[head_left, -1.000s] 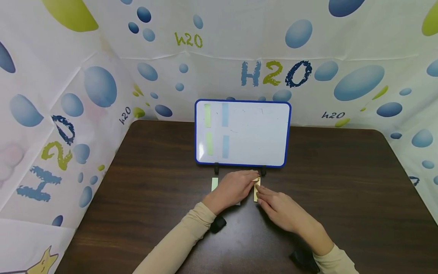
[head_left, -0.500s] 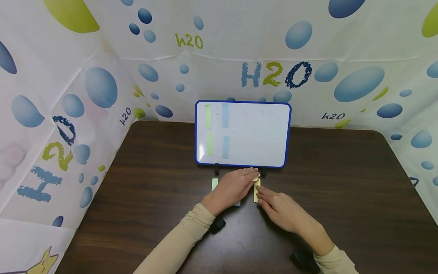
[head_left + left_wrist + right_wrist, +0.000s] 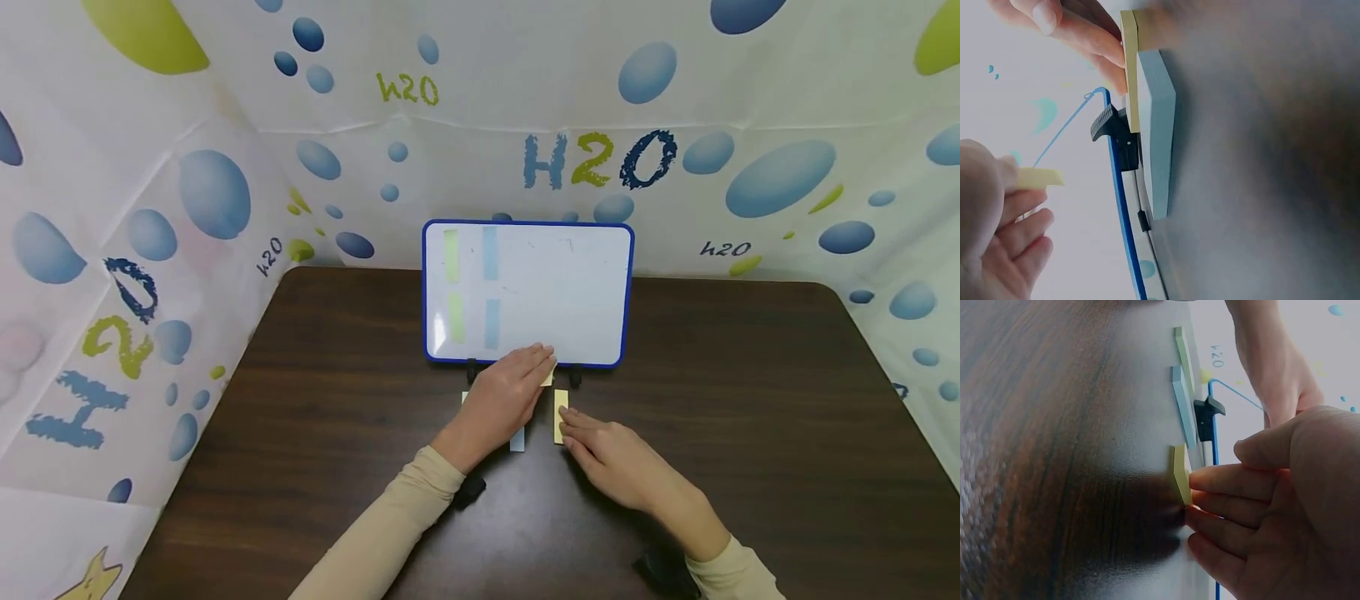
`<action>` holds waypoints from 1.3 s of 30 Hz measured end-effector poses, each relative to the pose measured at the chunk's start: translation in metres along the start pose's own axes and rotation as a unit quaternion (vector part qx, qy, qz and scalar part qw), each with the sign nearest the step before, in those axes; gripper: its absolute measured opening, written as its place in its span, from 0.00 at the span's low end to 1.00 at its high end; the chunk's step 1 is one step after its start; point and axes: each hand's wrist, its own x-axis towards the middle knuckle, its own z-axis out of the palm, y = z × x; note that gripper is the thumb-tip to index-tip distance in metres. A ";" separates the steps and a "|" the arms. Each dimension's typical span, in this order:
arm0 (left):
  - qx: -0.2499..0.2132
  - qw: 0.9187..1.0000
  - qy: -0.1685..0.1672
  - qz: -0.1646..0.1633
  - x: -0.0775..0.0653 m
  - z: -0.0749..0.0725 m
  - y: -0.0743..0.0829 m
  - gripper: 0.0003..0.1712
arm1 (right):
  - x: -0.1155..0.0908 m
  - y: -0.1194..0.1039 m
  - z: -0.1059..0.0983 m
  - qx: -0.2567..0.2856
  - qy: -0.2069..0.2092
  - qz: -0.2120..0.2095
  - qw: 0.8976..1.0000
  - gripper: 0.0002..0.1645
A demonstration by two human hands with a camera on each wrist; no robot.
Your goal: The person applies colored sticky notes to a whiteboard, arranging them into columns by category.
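Note:
My left hand (image 3: 497, 408) pinches a yellow sticky note (image 3: 1040, 179) between thumb and fingers, held in the air just in front of the whiteboard's lower edge. The fingers of my right hand (image 3: 626, 468) are extended and rest on the narrow yellow sticky note pad (image 3: 561, 417), which lies on the table. Left of it lies a blue sticky note pad (image 3: 517, 440), partly under my left hand in the head view. A green sticky note pad (image 3: 1184, 356) lies beyond the blue one; in the head view my left hand hides most of it.
A blue-framed whiteboard (image 3: 564, 292) stands on black clip feet (image 3: 575, 377) at the table's back. Two green strips (image 3: 452, 257) and two blue strips (image 3: 491, 253) are stuck on its left half. A printed curtain (image 3: 450, 175) hangs behind the dark wooden table (image 3: 750, 400).
My left hand has peeled the yellow note off its pad and moved it up and slightly left toward the whiteboard. The right hand has stayed on the yellow pad.

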 end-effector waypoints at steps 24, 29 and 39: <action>0.080 0.991 0.106 0.024 0.018 -0.002 -0.027 0.23 | -0.001 -0.004 0.006 0.007 -0.005 0.015 1.000 0.22; 0.084 0.985 0.145 0.032 0.023 -0.003 -0.034 0.23 | -0.002 -0.004 0.007 0.007 -0.007 0.014 1.000 0.22; 0.108 0.978 0.174 0.026 0.039 -0.007 -0.054 0.21 | -0.001 -0.003 0.006 0.001 -0.005 0.009 1.000 0.23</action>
